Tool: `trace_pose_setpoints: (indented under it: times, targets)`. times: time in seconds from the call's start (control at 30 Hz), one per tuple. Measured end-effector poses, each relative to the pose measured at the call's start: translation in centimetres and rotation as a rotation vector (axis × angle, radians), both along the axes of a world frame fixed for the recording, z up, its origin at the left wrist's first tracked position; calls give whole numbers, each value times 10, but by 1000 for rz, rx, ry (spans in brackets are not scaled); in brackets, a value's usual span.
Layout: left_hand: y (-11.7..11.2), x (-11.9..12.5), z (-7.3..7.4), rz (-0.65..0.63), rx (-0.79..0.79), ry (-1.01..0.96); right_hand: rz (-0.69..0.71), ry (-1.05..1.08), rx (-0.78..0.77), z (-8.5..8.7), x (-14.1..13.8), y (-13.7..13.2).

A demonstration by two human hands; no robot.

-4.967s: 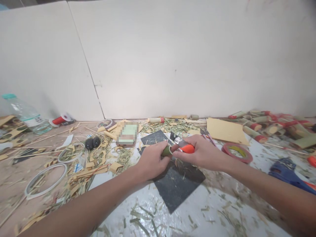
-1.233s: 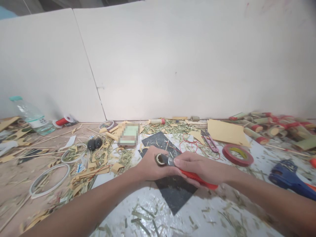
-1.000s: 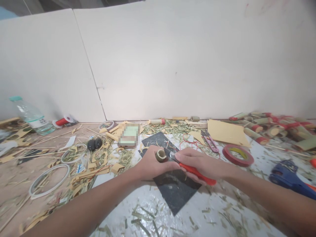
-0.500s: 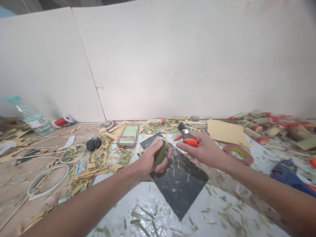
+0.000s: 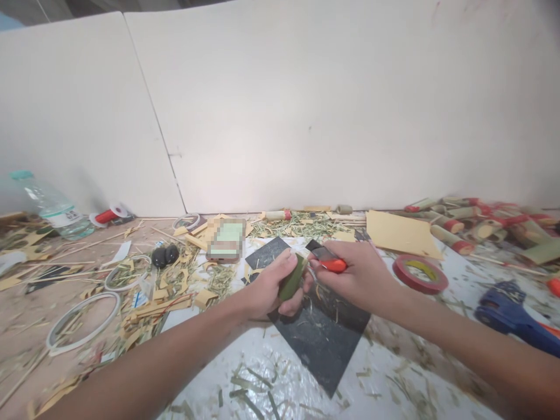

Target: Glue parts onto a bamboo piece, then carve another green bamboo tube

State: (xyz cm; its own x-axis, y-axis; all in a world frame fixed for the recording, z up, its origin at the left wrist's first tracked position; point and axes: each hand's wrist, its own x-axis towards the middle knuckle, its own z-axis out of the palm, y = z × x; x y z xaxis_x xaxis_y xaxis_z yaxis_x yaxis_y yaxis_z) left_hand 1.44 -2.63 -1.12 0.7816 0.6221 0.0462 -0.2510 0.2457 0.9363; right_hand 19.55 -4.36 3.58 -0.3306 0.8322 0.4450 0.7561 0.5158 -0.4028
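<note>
My left hand (image 5: 273, 280) is closed around a short green bamboo piece (image 5: 292, 277), its thumb along the top. The fingers curl under the piece and partly hide it. Close on its right, my right hand (image 5: 356, 277) grips a utility knife (image 5: 332, 264) with an orange-red and black handle. The knife's dark front end points up and left, near the far end of the bamboo; whether the blade touches it I cannot tell. Below both hands lies a black square sheet (image 5: 321, 344) sprinkled with shavings.
Red tape (image 5: 420, 274), a tan card (image 5: 402, 234) and a blue tool (image 5: 510, 312) lie to the right, with red-banded bamboo pieces (image 5: 481, 224) behind. At left are a phone (image 5: 225, 240), white rings (image 5: 83, 321) and a plastic bottle (image 5: 52, 207). A white wall (image 5: 306, 105) rises behind.
My right hand has brought the knife down and left, closer to the bamboo piece, and its fingers have closed in. My left hand keeps hold of the bamboo piece, shifted slightly right.
</note>
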Motion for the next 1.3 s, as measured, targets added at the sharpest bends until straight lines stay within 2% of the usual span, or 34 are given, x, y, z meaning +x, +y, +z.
trace_pose_setpoints:
  times: [0.47,0.57,0.67,0.8,0.9,1.0,1.13,1.2,1.3]
  targets:
    - [1,-2,6,-21,-232,-21,-33,-26,-50,-3,-3,2]
    - [2,-3,5,-38,-283,-12,-107,35,-75,1,3,9]
    - [4,-2,4,22,-253,-1,-188,73,-123,5,11,17]
    - [7,0,3,114,-210,0,-77,44,-212,3,13,16]
    - [9,0,4,83,-251,-9,30,94,-257,-1,10,10]
    - [9,0,3,117,-259,-102,35,65,-258,-4,8,8]
    - [9,1,1,208,-224,-138,53,60,-368,-5,7,10]
    - [10,2,1,225,-241,-157,65,19,-332,-4,7,10]
    - [10,0,4,183,-291,-189,44,-98,-194,-1,6,7]
